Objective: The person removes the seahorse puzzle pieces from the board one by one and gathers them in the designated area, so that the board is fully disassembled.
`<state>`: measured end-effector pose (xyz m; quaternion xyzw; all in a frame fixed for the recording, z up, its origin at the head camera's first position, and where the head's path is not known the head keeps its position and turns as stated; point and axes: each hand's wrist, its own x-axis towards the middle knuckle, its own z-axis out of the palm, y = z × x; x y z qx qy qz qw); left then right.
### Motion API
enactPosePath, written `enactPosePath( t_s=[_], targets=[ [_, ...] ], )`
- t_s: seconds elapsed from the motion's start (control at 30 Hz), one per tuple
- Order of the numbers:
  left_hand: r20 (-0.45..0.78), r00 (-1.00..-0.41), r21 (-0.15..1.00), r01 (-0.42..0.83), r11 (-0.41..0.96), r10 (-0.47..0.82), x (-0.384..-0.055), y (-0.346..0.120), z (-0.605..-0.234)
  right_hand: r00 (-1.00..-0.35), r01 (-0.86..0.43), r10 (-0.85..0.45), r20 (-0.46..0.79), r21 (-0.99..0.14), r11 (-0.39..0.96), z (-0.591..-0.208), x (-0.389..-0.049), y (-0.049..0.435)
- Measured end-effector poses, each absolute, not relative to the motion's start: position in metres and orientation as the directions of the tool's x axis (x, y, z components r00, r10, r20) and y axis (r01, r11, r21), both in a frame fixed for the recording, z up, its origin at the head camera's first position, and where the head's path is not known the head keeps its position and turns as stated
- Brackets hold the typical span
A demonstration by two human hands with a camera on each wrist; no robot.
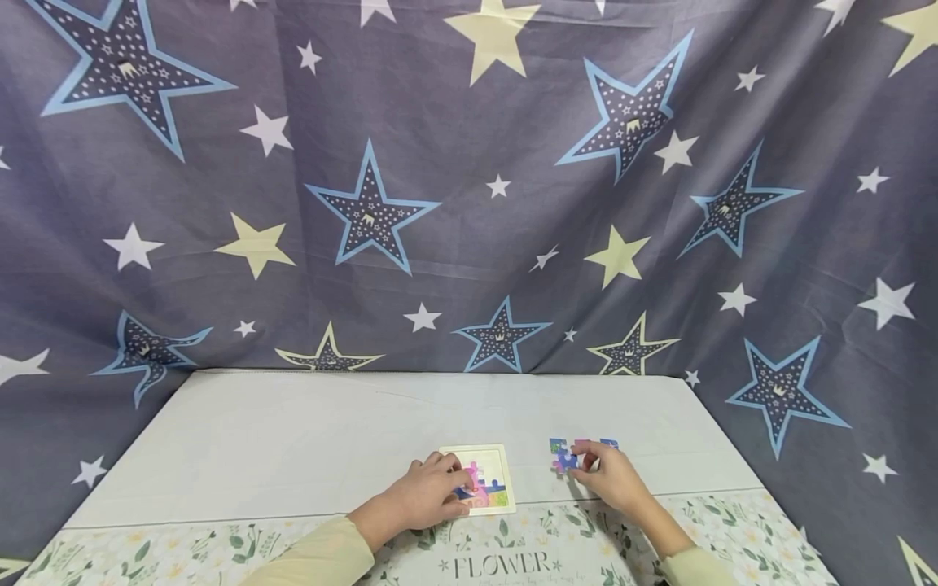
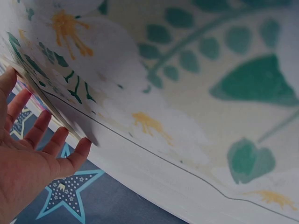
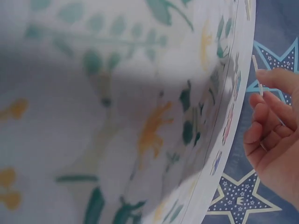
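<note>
puzzle piece (image 1: 567,462) is sitting pinched in right hand (image 1: 614,478), near loose pieces (image 1: 609,443) right of tray (image 1: 511,482). left hand (image 1: 431,488) is resting spread fingers on tray. piece orientation is looking hard to read; a misread could be jamming tabs, shifting laid pieces (image 1: 481,493).

A dark greyish-purple star-print curtain (image 1: 410,106) hangs in loose folds behind and to both sides of the table, its pattern mixing plain white and pale yellow stars with dotted ones outlined in light blue or yellow, several bearing a small crown at the centre. The tablecloth (image 1: 293,439) is plain white toward the back and, past a thin dark line, has a floral border (image 1: 242,541) of white blossoms with orange-yellow centres and green leaves, where the dark lettering "FLOWER" (image 1: 501,563) sits between two small star marks.
</note>
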<state>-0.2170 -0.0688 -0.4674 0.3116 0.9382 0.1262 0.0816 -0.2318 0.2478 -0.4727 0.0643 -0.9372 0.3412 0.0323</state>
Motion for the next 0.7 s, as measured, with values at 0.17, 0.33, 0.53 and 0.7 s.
enactPosePath(
  t_s=[0.17,0.33,0.53,0.7],
  targets=[
    [-0.073,-0.795,0.292,0.56,0.775,0.602,-0.217,-0.069,-0.468,-0.993,-0.119,-0.085,0.085,-0.646,0.754,-0.474,-0.231,0.255],
    [-0.063,-0.791,0.294,0.568,0.768,0.609,-0.217,-0.069,-0.469,-0.994,-0.104,-0.062,0.087,-0.644,0.758,-0.474,-0.23,0.261],
    [-0.069,-0.791,0.293,0.566,0.77,0.608,-0.218,-0.069,-0.469,-0.997,-0.076,-0.039,0.072,-0.631,0.772,-0.472,-0.229,0.267],
    [-0.072,-0.792,0.289,0.565,0.773,0.606,-0.218,-0.069,-0.468,-0.996,-0.083,-0.041,0.081,-0.628,0.774,-0.471,-0.229,0.274]
  ],
)
